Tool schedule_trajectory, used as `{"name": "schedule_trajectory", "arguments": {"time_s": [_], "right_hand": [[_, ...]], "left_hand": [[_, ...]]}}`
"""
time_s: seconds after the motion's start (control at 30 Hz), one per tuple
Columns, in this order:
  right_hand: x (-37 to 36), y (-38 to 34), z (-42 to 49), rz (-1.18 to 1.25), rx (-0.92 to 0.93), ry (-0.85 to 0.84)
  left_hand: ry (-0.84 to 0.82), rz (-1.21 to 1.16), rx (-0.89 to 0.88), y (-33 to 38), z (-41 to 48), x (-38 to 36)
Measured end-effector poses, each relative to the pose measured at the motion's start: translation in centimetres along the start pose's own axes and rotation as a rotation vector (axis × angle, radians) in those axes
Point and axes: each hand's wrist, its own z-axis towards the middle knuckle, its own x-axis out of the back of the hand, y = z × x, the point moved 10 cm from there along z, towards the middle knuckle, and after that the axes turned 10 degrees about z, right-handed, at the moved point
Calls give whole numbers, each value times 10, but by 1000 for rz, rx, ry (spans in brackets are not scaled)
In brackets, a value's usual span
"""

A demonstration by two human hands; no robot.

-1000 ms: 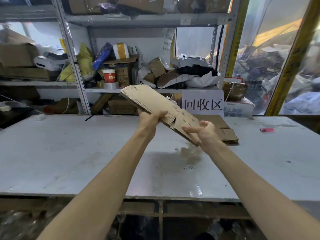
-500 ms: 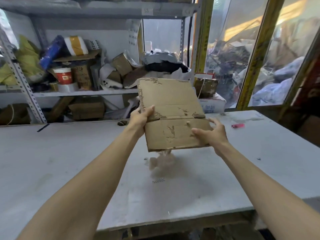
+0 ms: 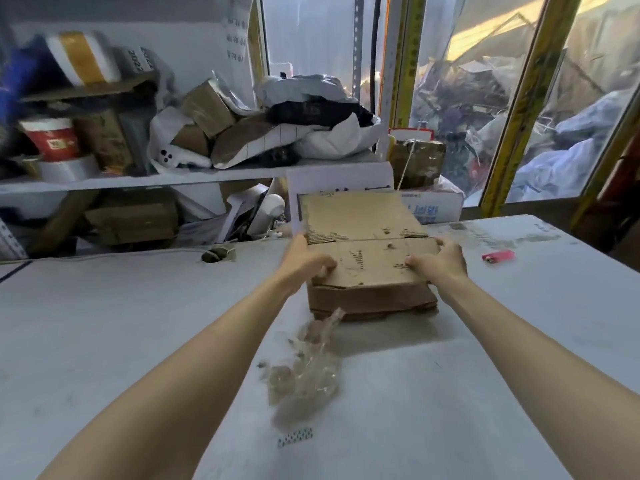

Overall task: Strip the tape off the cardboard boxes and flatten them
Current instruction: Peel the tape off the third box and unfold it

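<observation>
Cardboard sheet [image 3: 367,244] on stack [image 3: 370,301]; left hand [image 3: 304,261] and right hand [image 3: 441,263] clamp its side edges, fingers curled; tape wad [image 3: 308,368] nearside of stack; lighter [image 3: 497,256] right of stack.

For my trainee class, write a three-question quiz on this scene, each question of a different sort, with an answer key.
1. True or false: only the left hand grips the flattened cardboard.
2. Where does the crumpled clear tape lie? A) on the table, nearer the person than the cardboard stack; B) inside a bin; C) in the left hand.
3. Fill in: the pink lighter lies to the ___ of the cardboard stack.
Key: 1 false, the right hand grips it too; 2 A; 3 right.
</observation>
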Motion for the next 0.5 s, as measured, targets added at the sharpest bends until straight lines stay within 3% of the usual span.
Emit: {"name": "schedule_trajectory", "arguments": {"time_s": [0.13, 0.3, 0.4, 0.5], "right_hand": [[-16, 25, 6, -67, -24, -47], [-32, 55, -3, -239, -58, -35], [-30, 53, -5, -364, -10, 15], [-24, 56, -6, -226, 43, 23]], "left_hand": [[-69, 178, 51, -24, 13, -16], [-58, 687, 126, -55, 13, -26], [17, 740, 77, -62, 12, -20], [40, 703, -40, -63, 12, -18]]}}
